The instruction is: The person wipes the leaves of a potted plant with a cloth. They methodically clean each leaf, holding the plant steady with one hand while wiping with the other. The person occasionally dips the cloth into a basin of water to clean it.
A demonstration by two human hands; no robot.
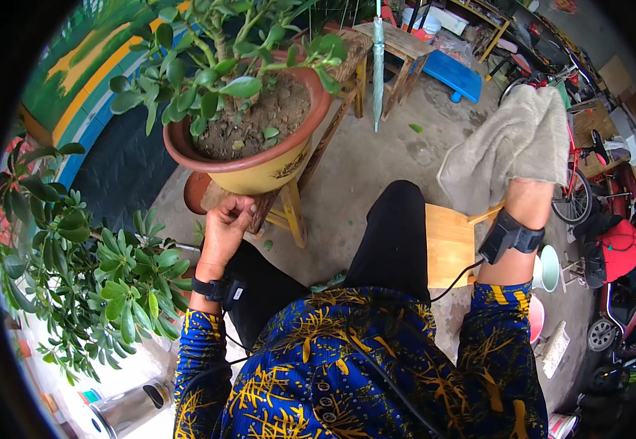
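Observation:
A jade plant [208, 71] grows in a yellow ceramic pot [263, 173] with a reddish-brown rim, on a wooden bench [290, 211]. Just below the pot, at the bench's near end, is my left hand [230, 215]. Its fingers are curled in against the thumb, and nothing shows between them. Whether it touches the pot or the bench I cannot tell. Out to the right, a grey-beige cloth [507, 142] drapes over my right hand and hides its fingers; only the wrist [530, 192] shows below. The cloth is held up off the floor.
Leafy potted greenery [126, 291] crowds the left side. A closed umbrella [378, 77] hangs ahead, beside a wooden stool [400, 44] and a low blue plastic platform [449, 74]. Beneath my right arm stands a light wooden seat [449, 247]. A red bicycle [573, 186] is farther right.

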